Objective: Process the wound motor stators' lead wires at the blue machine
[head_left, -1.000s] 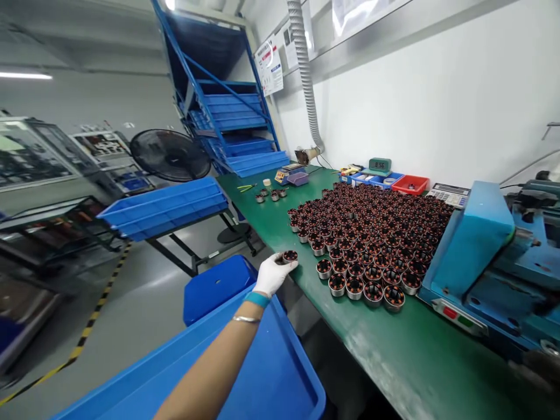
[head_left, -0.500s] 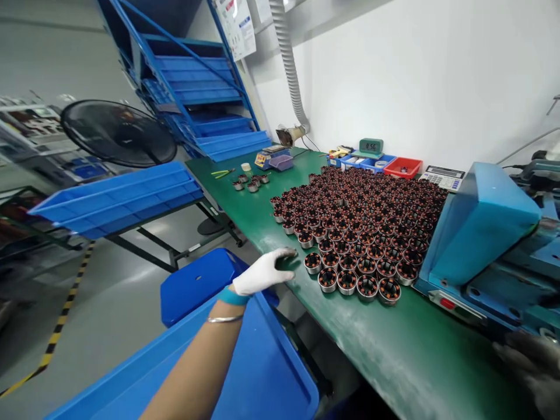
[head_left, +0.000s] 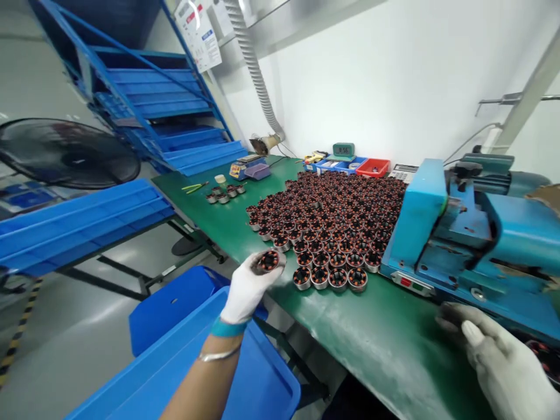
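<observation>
My left hand (head_left: pixel 248 287), in a white glove, grips a motor stator (head_left: pixel 268 262), a metal ring with dark slots and copper-coloured windings. It is held just over the near edge of the green bench, left of a large block of similar stators (head_left: pixel 338 279) standing in close rows. My right hand (head_left: pixel 503 356), in a white glove with dark, soiled fingertips, is low at the right, in front of the blue machine (head_left: pixel 437 251). Its fingers are loosely bent with the thumb apart, and I see nothing between them. Another stator (head_left: pixel 546 357) shows partly beside that hand at the right edge.
The green bench (head_left: pixel 371 344) runs away to the left. Farther along it are several loose stators (head_left: pixel 223 198), green pliers (head_left: pixel 195 188), a scale (head_left: pixel 245 167), and a red bin (head_left: pixel 373 168). Below the near edge stands a blue tub (head_left: pixel 262 361); a fan (head_left: pixel 70 153) is farther left.
My left hand has closed on a stator, taken from the front left of the block. The view has swung right, bringing my right hand and more of the machine into sight.
</observation>
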`<state>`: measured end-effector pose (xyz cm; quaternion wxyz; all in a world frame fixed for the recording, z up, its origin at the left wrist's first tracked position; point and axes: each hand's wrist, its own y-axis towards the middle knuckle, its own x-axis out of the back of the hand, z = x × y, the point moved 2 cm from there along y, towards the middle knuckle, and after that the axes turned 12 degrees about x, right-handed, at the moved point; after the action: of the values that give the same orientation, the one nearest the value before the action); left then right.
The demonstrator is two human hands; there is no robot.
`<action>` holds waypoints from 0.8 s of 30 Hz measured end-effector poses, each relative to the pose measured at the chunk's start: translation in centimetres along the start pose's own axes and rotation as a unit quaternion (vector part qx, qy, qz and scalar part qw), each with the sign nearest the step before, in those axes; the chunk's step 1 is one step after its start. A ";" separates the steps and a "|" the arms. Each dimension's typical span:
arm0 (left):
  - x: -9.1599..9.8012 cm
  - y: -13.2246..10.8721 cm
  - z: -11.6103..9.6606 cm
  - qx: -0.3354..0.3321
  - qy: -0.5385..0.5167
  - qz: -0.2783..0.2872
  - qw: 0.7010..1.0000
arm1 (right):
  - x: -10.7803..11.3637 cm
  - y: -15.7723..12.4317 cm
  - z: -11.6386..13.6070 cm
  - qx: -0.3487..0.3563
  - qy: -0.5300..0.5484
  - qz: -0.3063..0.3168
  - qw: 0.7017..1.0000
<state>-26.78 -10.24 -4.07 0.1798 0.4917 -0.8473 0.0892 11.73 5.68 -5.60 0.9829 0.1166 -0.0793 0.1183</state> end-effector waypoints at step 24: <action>-22.5 -16.3 -14.5 -0.080 -0.086 0.335 0.935 | 1.9 0.8 3.1 -0.005 0.273 -0.153 0.950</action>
<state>0.65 4.36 0.04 0.1043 0.1688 -0.9795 0.0340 12.93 6.04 -2.11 0.9738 0.0856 0.2105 -0.0067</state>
